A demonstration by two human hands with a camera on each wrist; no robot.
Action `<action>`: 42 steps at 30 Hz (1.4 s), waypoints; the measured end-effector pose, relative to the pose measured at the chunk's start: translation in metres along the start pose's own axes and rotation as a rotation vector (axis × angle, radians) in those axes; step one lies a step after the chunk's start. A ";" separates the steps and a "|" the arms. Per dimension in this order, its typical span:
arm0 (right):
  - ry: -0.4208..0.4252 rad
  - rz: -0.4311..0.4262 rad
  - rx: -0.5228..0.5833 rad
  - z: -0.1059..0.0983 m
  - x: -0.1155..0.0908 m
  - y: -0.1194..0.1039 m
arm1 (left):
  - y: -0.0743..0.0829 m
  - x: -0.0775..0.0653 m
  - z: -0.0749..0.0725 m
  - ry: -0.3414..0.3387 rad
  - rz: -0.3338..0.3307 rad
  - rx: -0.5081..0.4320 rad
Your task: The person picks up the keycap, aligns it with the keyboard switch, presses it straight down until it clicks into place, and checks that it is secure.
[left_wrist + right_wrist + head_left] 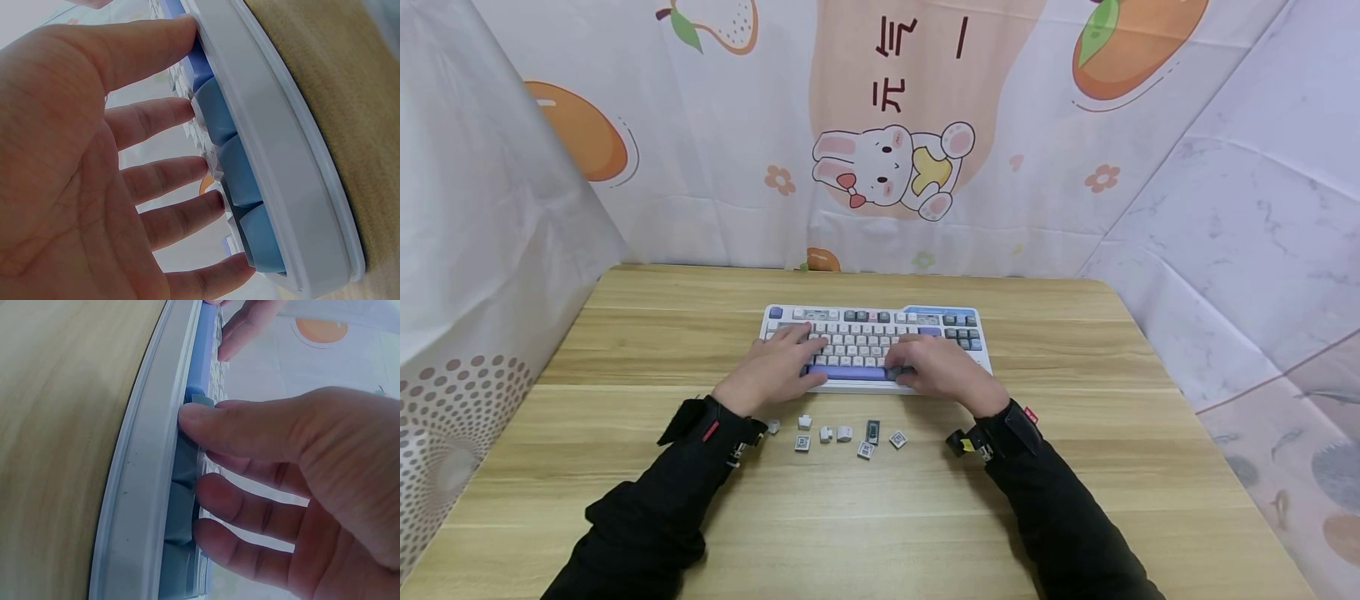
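Note:
A white compact keyboard point(859, 340) with blue, grey and white keys lies on the table. My left hand point(775, 367) rests on its left part. In the left wrist view its fingers are spread, fingertips touching the keys, with the thumb at the purple-blue space bar point(199, 65) and the white case edge. At the right end of the bar, my right hand point(943, 369) pinches a grey-green keycap point(201, 400) between thumb and index finger. The keycap is mostly covered by the thumb; whether it is seated cannot be told. The other fingertips touch nearby keys.
Several loose keycaps point(845, 433) lie on the wooden table point(865, 533) in front of the keyboard, some upside down. A longer dark one point(872, 431) is among them. Behind the table hangs a printed curtain point(715, 167).

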State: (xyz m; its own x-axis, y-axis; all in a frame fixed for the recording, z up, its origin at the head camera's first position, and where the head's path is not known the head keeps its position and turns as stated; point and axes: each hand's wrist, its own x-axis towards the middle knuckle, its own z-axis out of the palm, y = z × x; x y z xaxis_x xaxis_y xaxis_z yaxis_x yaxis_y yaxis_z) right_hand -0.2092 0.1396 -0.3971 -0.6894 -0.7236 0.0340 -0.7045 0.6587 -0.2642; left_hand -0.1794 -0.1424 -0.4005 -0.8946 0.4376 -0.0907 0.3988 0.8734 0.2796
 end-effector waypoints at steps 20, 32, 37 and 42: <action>-0.012 0.010 0.030 0.001 0.001 0.000 | -0.001 0.000 0.001 0.009 0.004 -0.004; -0.003 -0.033 0.007 0.000 0.000 0.002 | 0.000 0.000 0.002 0.009 0.010 0.004; -0.007 -0.002 0.006 0.001 0.001 0.000 | 0.000 0.001 0.002 0.011 0.007 0.007; -0.007 0.025 0.024 0.001 0.001 -0.002 | 0.000 0.001 0.002 0.008 0.002 0.010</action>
State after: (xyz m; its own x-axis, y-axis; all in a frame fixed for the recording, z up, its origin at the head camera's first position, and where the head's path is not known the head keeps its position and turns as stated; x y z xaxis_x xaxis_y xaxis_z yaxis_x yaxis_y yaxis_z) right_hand -0.2089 0.1373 -0.3971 -0.7051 -0.7088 0.0206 -0.6831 0.6713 -0.2877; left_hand -0.1804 -0.1417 -0.4026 -0.8953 0.4379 -0.0821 0.4029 0.8744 0.2704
